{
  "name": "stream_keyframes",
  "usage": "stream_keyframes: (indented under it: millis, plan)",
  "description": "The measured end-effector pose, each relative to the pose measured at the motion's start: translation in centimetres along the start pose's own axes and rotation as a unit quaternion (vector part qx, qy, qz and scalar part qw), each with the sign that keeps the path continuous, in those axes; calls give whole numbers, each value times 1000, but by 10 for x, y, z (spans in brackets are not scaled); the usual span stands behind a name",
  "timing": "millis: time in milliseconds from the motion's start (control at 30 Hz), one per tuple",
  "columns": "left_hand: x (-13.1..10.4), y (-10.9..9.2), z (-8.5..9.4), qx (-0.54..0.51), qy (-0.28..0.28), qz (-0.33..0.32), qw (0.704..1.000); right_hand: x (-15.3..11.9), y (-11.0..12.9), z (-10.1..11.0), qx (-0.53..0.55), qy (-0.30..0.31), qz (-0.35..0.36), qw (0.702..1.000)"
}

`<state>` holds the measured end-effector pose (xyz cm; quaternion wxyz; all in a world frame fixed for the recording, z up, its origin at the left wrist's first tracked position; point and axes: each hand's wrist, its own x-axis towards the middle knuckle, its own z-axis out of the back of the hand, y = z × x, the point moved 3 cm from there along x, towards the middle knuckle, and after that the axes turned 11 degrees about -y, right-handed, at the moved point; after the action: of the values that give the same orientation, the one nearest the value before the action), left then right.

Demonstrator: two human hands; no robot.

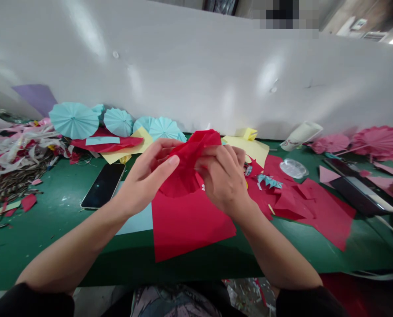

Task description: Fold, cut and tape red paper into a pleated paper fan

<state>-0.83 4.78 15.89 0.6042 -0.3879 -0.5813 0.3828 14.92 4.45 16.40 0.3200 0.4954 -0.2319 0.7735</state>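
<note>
A crumpled, pleated piece of red paper [186, 174] is held up above the middle of the green table. My left hand [146, 176] grips its left side, with the thumb lying across the front. On the right side, the bent fingers of my right hand [224, 176] pinch the paper near its upper part. Beneath both hands lies a flat red sheet [189, 229], with a light blue sheet [137, 219] partly under its left edge.
Blue paper fans [74, 121] stand along the grey panel [189, 66]. A phone [104, 185] and tangled ribbons [18, 154] lie left. Red scraps [328, 215], a clear round dish [294, 168], pink fans [381, 141] and a dark device [358, 193] are right.
</note>
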Motion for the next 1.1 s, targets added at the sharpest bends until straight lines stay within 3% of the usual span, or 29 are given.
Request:
stream_keyframes:
  millis: [133,333,567,733,967,1100]
  plan:
    - [2,1,1,-106,81,-18,991,3,-3,1,101,-8,-61,993]
    - [0,-1,-3,-84,158,35,983,3,2,-3,232,26,-99,967]
    - [-4,0,-5,-39,159,26,986,0,7,-7,258,32,-99,960]
    - [-6,-3,-8,-47,183,-21,982,0,13,-8,262,45,-77,961]
    - [-3,2,-13,-133,191,-66,970,-2,16,-9,261,56,-69,961]
    - [2,2,-8,-131,153,-83,976,-4,15,-9,272,58,-74,958]
